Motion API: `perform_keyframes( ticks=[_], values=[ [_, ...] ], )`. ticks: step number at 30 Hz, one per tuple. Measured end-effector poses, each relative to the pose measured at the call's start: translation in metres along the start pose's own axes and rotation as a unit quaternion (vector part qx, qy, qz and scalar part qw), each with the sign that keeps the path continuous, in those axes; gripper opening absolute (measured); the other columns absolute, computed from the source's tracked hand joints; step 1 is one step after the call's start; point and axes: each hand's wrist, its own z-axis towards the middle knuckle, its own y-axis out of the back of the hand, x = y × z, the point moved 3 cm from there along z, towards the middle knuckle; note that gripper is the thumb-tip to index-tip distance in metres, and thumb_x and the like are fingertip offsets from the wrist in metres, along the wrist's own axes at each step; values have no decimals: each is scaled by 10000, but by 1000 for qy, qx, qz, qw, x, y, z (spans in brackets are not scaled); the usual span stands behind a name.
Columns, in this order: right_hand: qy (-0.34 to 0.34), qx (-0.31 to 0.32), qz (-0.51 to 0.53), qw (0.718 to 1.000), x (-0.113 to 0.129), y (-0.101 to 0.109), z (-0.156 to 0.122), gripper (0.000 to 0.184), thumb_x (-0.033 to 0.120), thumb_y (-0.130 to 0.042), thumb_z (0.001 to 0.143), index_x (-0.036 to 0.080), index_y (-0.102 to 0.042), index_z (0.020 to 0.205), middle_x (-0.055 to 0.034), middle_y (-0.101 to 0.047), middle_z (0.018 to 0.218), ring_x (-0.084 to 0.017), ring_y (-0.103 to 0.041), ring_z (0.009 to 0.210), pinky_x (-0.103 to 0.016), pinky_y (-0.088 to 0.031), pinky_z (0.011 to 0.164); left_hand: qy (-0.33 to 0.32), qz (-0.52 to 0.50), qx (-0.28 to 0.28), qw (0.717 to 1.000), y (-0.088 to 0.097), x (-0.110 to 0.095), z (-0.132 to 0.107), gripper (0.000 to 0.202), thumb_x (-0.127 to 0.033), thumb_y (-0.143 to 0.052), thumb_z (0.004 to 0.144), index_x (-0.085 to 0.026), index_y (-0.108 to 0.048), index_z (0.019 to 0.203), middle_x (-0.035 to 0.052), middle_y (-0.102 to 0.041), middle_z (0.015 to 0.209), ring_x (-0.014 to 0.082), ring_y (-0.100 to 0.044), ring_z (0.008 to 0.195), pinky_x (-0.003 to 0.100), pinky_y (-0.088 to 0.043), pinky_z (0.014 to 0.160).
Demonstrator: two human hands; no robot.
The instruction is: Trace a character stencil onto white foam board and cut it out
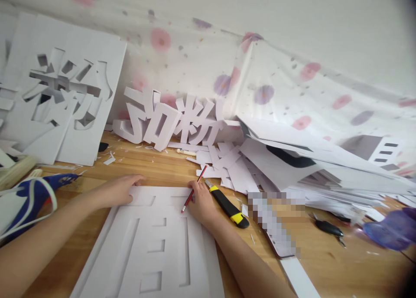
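A white board (172, 263) with cut-out rectangular openings lies before me on the wooden table. At its far left corner, my left hand (121, 191) grips the edge, the thumb on top and the fingers curled over the far side. My right hand (203, 204) is at the far right corner, closed around a red and black pencil (190, 196) that slants up and away. The right fingertips also touch the board's edge. Just right of that hand lies a yellow and black utility knife (229, 206), its blade end pointing away.
Cut white characters (162, 124) stand at the back, near a leaning cut-out panel (78, 137). White scraps (238, 172) and stacked sheets (325, 170) fill the right. A blue corded tool (42, 189) lies left. Keys (328, 227) and a partly blurred phone-like object (281, 243) lie right.
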Motion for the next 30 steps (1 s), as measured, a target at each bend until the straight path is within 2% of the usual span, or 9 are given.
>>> perform_keyframes(
  ticks=[4, 11, 16, 21, 30],
  values=[
    [-15, -19, -3, 1000, 3, -5, -3, 373, 5, -434, 622, 182, -489, 946, -80, -541, 922, -222, -473, 923, -336, -382, 804, 11, 2, -5, 1000, 2, -6, -1, 780, -146, -396, 461, -179, -476, 1235, 62, -608, 1113, 225, -563, 1021, 285, -455, 798],
    [-10, -17, 4, 1000, 4, -4, -3, 388, 7, -440, 619, 173, -483, 968, -84, -555, 942, -223, -470, 940, -339, -380, 827, 18, 11, -32, 999, -1, -13, -4, 737, -159, -414, 489, -179, -475, 1223, 55, -605, 1084, 229, -572, 994, 282, -458, 768],
    [-5, -17, 6, 1000, 4, -3, -3, 395, 15, -436, 629, 179, -483, 985, -81, -561, 955, -222, -469, 949, -334, -384, 827, 10, 20, -94, 995, -17, -9, -4, 653, -164, -418, 556, -148, -456, 1208, 76, -579, 1079, 237, -529, 1033, 317, -406, 871],
    [-5, -21, 2, 1000, 5, -2, -2, 390, 29, -448, 619, 169, -484, 981, -91, -559, 946, -229, -473, 942, -338, -386, 822, 19, 25, -164, 986, -31, -7, -2, 573, -141, -392, 607, -155, -455, 1176, 71, -576, 1022, 229, -525, 1002, 320, -387, 881],
    [-24, -38, -2, 999, 4, -4, 2, 380, 45, -431, 539, 178, -447, 894, -76, -535, 856, -230, -474, 858, -352, -383, 760, 13, 36, -233, 972, -34, -15, -5, 532, -61, -400, 588, -107, -516, 1105, 91, -576, 932, 249, -516, 920, 353, -384, 847]
  ],
)
